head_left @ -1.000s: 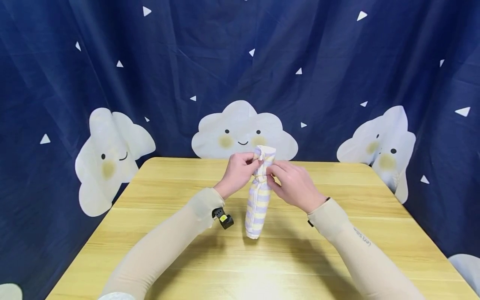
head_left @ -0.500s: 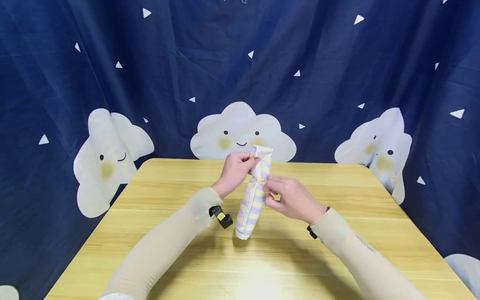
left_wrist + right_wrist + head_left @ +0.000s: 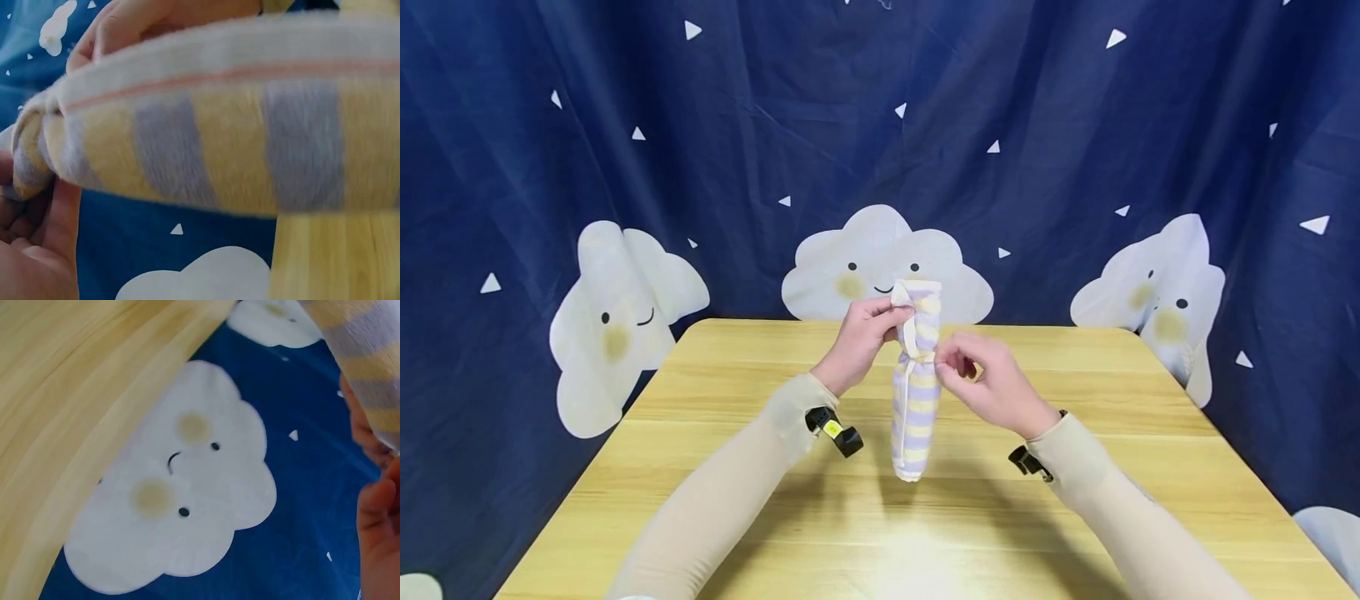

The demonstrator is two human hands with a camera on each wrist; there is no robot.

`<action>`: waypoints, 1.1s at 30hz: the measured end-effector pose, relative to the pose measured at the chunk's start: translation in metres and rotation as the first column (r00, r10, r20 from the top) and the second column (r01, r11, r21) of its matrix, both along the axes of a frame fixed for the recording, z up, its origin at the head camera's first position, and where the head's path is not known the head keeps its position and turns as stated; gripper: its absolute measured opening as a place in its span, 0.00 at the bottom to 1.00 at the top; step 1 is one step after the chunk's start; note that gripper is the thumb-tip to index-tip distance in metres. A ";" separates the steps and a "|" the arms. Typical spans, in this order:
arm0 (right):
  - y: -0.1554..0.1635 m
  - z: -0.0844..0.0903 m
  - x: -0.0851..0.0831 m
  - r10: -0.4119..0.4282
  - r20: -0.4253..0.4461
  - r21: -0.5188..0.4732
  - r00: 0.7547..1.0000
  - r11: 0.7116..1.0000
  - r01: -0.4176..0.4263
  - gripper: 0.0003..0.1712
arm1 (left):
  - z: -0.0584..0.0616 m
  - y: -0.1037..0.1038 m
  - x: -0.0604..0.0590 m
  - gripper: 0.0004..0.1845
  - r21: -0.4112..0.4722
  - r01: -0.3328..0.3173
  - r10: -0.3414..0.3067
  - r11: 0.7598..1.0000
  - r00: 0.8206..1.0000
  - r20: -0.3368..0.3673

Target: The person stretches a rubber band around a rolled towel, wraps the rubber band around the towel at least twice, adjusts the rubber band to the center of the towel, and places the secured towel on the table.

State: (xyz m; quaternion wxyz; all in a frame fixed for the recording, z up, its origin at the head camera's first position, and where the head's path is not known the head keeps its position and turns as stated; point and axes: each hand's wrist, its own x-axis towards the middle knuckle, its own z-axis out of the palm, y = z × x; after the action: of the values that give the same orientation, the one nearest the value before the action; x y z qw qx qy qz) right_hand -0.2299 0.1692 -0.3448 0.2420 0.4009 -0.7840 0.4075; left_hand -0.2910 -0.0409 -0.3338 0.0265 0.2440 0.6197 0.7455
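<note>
A rolled towel [image 3: 915,408] with lavender and yellow stripes and a white edge strip stands nearly upright in the air, above the table. A thin pale band [image 3: 917,357] cinches it at a narrow waist; its material is too small to tell. Above the waist, my left hand [image 3: 867,337] grips the towel's upper part between thumb and fingers. My right hand [image 3: 992,379] has curled fingers, with thumb and forefinger pinching at the right side of the band. In the left wrist view, the towel [image 3: 237,144] hides part of the right hand [image 3: 144,25].
The wooden table [image 3: 760,517] lies below both hands. Behind it hangs a dark blue curtain [image 3: 737,150] with white clouds and small triangles. Each wrist carries a black strap with a small device.
The right hand has moved down from the upper towel to its waist. The towel's lower end swung left and then back to near upright. The left hand keeps its grip, shifted slightly left.
</note>
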 end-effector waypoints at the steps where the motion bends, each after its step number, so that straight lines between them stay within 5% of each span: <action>1: -0.001 0.002 0.000 0.015 0.018 -0.040 1.000 0.999 -0.014 0.10 | 0.002 -0.001 0.000 0.15 0.020 0.013 -0.013 1.000 1.000 0.003; 6: -0.005 0.012 0.000 0.027 0.081 -0.160 0.996 0.987 -0.014 0.09 | 0.010 -0.004 0.002 0.17 0.037 0.073 -0.072 0.997 0.997 -0.015; 13: -0.005 0.023 -0.001 -0.030 0.139 -0.136 0.990 0.989 0.049 0.06 | 0.014 -0.010 0.001 0.16 0.002 0.110 -0.109 0.994 0.993 -0.038; 18: -0.004 0.021 -0.001 0.006 0.137 -0.159 0.991 0.987 0.016 0.10 | 0.019 -0.008 0.008 0.16 0.006 0.169 -0.169 0.986 0.984 -0.059; 26: -0.011 0.012 0.005 0.096 0.114 -0.361 0.989 0.931 -0.048 0.07 | 0.020 -0.003 0.011 0.15 0.141 0.231 -0.237 0.963 0.971 0.025; 33: -0.014 0.009 0.003 0.129 0.257 -0.405 0.958 0.914 -0.014 0.05 | 0.018 0.000 0.010 0.18 0.077 0.176 -0.178 0.981 0.984 0.017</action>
State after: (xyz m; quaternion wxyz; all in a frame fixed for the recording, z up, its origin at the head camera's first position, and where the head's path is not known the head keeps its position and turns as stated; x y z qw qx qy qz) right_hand -0.2271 0.1554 -0.3355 0.1906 0.3105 -0.6952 0.6197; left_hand -0.2806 -0.0406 -0.3161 0.0908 0.2902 0.5669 0.7656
